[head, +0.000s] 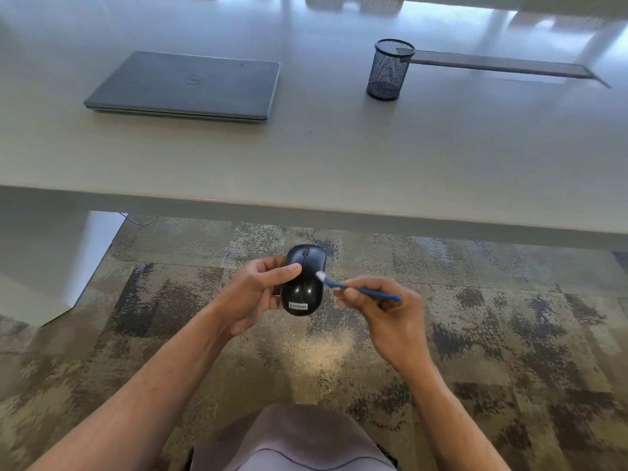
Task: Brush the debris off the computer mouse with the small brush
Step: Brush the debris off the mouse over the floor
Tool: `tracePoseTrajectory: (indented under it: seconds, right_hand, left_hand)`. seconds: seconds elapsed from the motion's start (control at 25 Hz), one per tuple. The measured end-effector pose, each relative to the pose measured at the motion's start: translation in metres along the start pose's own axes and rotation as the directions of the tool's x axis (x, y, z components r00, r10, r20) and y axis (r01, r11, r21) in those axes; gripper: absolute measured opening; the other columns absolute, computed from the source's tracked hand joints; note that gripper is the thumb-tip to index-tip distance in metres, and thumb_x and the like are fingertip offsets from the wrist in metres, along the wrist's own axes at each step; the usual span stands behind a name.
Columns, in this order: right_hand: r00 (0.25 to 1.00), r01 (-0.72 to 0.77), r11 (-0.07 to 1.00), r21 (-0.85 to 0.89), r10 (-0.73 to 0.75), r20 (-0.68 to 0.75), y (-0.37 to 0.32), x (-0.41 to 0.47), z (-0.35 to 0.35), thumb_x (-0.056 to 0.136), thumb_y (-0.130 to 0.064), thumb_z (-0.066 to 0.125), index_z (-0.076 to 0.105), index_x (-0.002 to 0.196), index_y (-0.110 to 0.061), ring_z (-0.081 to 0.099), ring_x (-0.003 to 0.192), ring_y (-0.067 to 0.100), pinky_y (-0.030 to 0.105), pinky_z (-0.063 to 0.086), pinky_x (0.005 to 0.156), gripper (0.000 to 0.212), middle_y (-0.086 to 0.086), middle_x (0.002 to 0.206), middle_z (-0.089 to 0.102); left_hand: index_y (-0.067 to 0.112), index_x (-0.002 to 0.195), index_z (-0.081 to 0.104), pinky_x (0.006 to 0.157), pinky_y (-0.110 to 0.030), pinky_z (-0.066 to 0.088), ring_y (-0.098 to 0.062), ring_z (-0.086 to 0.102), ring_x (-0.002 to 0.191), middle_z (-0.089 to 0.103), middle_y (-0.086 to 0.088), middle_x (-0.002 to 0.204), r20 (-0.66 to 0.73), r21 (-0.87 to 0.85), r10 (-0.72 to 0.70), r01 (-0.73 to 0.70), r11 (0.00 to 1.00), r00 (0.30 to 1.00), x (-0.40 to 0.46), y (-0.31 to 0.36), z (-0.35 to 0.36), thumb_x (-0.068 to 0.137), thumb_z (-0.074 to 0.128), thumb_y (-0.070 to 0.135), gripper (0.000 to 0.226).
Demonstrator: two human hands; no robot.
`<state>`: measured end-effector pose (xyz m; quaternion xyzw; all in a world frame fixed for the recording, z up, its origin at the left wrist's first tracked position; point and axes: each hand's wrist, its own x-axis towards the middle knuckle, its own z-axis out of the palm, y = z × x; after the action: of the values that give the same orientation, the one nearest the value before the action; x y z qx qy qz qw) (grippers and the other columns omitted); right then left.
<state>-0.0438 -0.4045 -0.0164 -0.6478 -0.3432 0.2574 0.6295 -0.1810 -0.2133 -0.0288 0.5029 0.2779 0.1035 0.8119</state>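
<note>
Left hand (258, 297) grips glossy black plastic computer mouse (303, 283) by its side, held over the patterned carpet (509, 334) in front of the bench (323, 158). Right hand (384, 311) pinches small blue-handled brush (353, 288); white bristles touch mouse's right edge.

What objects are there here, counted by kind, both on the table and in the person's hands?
Closed grey laptop on the white table: 1
Black wire-mesh pen cup on the table: 1
Black computer mouse in the left hand: 1
Small blue-handled brush with white bristles in the right hand: 1
Total: 4
</note>
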Motion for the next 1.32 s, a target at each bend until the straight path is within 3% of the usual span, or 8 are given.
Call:
tracePoseTrajectory:
  seconds: [0.16,0.28,0.44,0.56,0.72,0.96,1.16,1.32]
  right_hand:
    - [0.991,0.056,0.991,-0.125,-0.039,0.132,-0.001,-0.017,0.001,0.081,-0.036,0.077,0.080,0.093,-0.031,0.078,0.080,0.015,0.033,0.064,0.074,0.014,-0.007,0.087,0.081]
    - [0.994,0.108,0.971,-0.215,-0.105,0.024,-0.009,-0.005,-0.004,0.083,-0.034,0.077,0.079,0.094,-0.035,0.076,0.080,0.006,0.030,0.064,0.072,0.011,-0.012,0.088,0.080]
    - [0.919,0.362,0.776,-0.517,-0.389,0.060,-0.012,0.016,0.004,0.085,-0.007,0.079,0.080,0.100,-0.011,0.067,0.091,-0.010,0.002,0.049,0.082,0.015,-0.009,0.098,0.075]
    - [0.900,0.426,0.745,-0.513,-0.404,0.160,-0.006,0.002,0.010,0.086,-0.006,0.078,0.080,0.101,-0.007,0.071,0.091,0.003,0.005,0.051,0.087,0.015,0.003,0.099,0.080]
    - [0.893,0.449,0.745,-0.493,-0.354,0.279,-0.001,-0.016,0.005,0.087,-0.010,0.080,0.080,0.099,-0.010,0.064,0.092,-0.009,0.002,0.048,0.084,0.012,-0.002,0.096,0.079]
    - [0.920,0.362,0.802,-0.476,-0.390,0.041,-0.016,0.006,-0.010,0.086,-0.013,0.080,0.080,0.100,-0.013,0.072,0.090,0.001,0.010,0.055,0.079,0.015,-0.012,0.098,0.074]
    - [0.864,0.494,0.730,-0.472,-0.474,0.170,-0.001,-0.003,0.012,0.088,-0.005,0.077,0.078,0.102,-0.004,0.072,0.093,0.007,0.011,0.054,0.089,0.014,0.007,0.101,0.079]
    - [0.906,0.424,0.808,-0.409,-0.385,0.179,0.015,-0.022,0.010,0.088,-0.007,0.077,0.080,0.098,-0.007,0.073,0.091,0.003,0.012,0.055,0.082,0.011,-0.001,0.098,0.079]
  left_hand:
    - [0.001,0.106,0.062,0.066,-0.032,0.060,-0.026,0.074,0.083,0.077,-0.011,0.092,-0.039,-0.010,0.003,-0.003,1.000,0.999,0.002,0.001,-0.002,0.068,0.080,0.029,0.050]
    - [0.001,0.108,0.062,0.067,-0.030,0.059,-0.024,0.074,0.083,0.076,-0.010,0.092,-0.038,0.015,0.013,-0.012,1.000,0.999,0.004,0.001,-0.001,0.072,0.078,0.027,0.047]
    - [0.000,0.113,0.063,0.071,-0.034,0.059,-0.028,0.074,0.091,0.075,-0.015,0.103,-0.038,0.048,0.021,-0.019,0.999,0.999,0.005,-0.002,0.003,0.066,0.083,0.036,0.063]
    - [-0.001,0.114,0.062,0.070,-0.035,0.060,-0.027,0.074,0.089,0.076,-0.015,0.101,-0.050,0.037,0.032,-0.030,0.999,0.998,0.004,-0.002,0.001,0.067,0.083,0.035,0.062]
    - [0.000,0.110,0.063,0.067,-0.034,0.060,-0.029,0.074,0.088,0.076,-0.014,0.099,-0.062,0.025,0.035,-0.034,0.999,0.997,0.005,-0.004,-0.001,0.067,0.083,0.034,0.058]
    - [0.004,0.107,0.065,0.070,-0.034,0.059,-0.025,0.074,0.088,0.076,-0.011,0.099,-0.047,0.029,0.017,-0.016,0.999,0.999,0.008,-0.001,0.003,0.072,0.081,0.031,0.047]
    - [-0.001,0.111,0.062,0.071,-0.037,0.060,-0.026,0.073,0.086,0.074,-0.014,0.097,-0.037,0.006,0.012,-0.011,1.000,0.999,0.009,0.003,0.006,0.069,0.082,0.033,0.058]
    - [-0.002,0.113,0.061,0.070,-0.036,0.060,-0.028,0.074,0.089,0.075,-0.016,0.101,-0.061,-0.017,0.010,-0.011,1.000,0.998,0.011,0.003,0.003,0.075,0.079,0.025,0.050]
